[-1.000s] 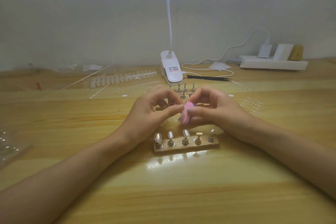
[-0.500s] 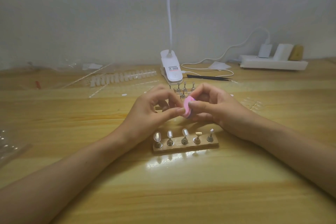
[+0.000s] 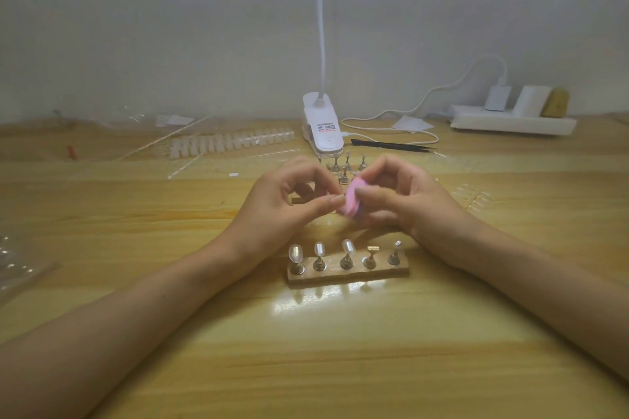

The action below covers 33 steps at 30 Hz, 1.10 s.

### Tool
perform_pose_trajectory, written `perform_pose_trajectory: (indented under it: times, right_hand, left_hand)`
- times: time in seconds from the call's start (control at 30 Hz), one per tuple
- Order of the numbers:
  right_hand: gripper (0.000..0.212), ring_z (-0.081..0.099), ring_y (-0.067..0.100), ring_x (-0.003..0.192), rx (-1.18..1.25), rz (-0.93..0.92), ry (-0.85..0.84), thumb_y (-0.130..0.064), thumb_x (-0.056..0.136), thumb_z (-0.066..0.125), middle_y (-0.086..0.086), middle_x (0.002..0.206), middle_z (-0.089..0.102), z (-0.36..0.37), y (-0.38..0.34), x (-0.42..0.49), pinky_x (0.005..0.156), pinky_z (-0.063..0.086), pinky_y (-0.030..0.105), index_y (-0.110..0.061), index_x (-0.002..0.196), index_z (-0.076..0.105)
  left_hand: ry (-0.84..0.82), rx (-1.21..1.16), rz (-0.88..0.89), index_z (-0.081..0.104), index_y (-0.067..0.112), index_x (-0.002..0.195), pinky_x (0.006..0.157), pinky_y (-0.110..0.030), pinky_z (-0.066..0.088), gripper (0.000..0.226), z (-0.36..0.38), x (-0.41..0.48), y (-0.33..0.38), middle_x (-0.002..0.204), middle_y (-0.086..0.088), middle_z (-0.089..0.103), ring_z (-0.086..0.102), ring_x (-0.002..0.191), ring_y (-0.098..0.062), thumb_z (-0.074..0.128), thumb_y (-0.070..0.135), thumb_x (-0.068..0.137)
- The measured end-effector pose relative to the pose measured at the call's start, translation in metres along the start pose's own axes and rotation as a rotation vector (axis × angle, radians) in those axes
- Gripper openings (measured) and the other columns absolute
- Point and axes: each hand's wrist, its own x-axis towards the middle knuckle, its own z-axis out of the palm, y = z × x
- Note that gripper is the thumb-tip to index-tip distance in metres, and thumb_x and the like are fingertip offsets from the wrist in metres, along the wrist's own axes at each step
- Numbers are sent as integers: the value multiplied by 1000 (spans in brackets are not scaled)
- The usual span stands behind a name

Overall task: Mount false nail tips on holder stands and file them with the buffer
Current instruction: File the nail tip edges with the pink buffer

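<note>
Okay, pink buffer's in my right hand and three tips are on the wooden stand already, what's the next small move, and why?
Probably draw the pink buffer in your right hand across the edge of what looks like a nail tip pinched in your left hand. The two meet there, and on the wooden stand the fourth post and fifth post are bare, awaiting tips.

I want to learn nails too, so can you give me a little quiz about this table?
1. True or false: the right hand holds a pink buffer.
2. How many stands on the wooden block carry nail tips? A two, B three, C five.
3. Fill in: the black tweezers lie to the ___ of the white lamp clip.
Key: 1 true; 2 B; 3 right.
</note>
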Motion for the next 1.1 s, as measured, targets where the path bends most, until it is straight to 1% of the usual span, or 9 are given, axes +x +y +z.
perform_pose_trajectory:
  times: [0.17,0.27,0.37,0.47,0.57,0.7,0.8,1.0,1.1]
  right_hand:
    - [20,75,28,85,-2,22,-55,-22,85,73,12,92,74,-1,-1,0,69,61,35,-11,92,59]
    - [20,74,24,84,87,18,50,-21,84,70,10,90,75,-3,-1,1,66,60,30,-10,93,56]
    - [22,74,27,86,-15,31,-58,-22,87,73,12,93,75,-1,-2,1,66,61,32,-9,93,56]
    - [19,75,22,85,72,27,50,-22,84,69,8,89,76,-2,-2,0,65,60,27,-11,93,55]
    - [22,75,27,84,-26,39,-50,-23,86,72,13,93,75,0,-3,0,67,62,34,-10,94,56]
    - [22,74,22,83,53,9,54,-23,83,72,10,92,75,0,-1,-1,66,60,30,-11,93,56]
    - [21,75,29,86,-18,24,-36,-23,83,76,11,96,75,1,-1,0,67,62,35,-14,92,59]
    - [19,74,29,89,-27,10,-54,-20,86,73,13,96,74,1,-2,0,74,62,38,-11,93,57]
    - [21,74,23,88,36,2,60,-18,84,70,11,93,75,1,-1,0,77,60,35,-9,94,55]
  left_hand:
    - [11,-27,-7,68,15,79,72,-14,44,9,-1,0,-1,85,-7,62,54,73,-1,73,9,84]
    - [-1,-29,-16,68,17,78,71,-14,43,11,0,1,-1,84,-5,62,54,73,0,74,9,84]
    - [24,-46,-22,68,15,79,71,-17,44,10,-1,1,-2,88,-13,64,55,74,-6,72,9,85]
    - [25,-44,-29,68,16,79,71,-16,44,10,-1,2,-3,90,-15,64,55,74,-6,73,10,84]
    - [31,-38,-29,68,11,80,72,-19,45,7,-1,2,-4,89,-16,64,55,75,-8,72,9,85]
    - [23,-27,-19,68,14,78,71,-18,46,8,-1,1,-2,88,-12,65,56,74,-7,73,12,84]
    - [31,-35,-20,68,12,79,72,-20,46,8,-1,2,-3,88,-12,65,56,75,-7,73,10,84]
    - [24,-23,-18,69,11,80,71,-19,45,6,-1,1,-3,89,-15,64,55,74,-6,73,12,84]
    - [19,-27,-24,69,13,79,71,-16,45,7,-1,1,-3,89,-15,64,55,74,-4,74,12,84]
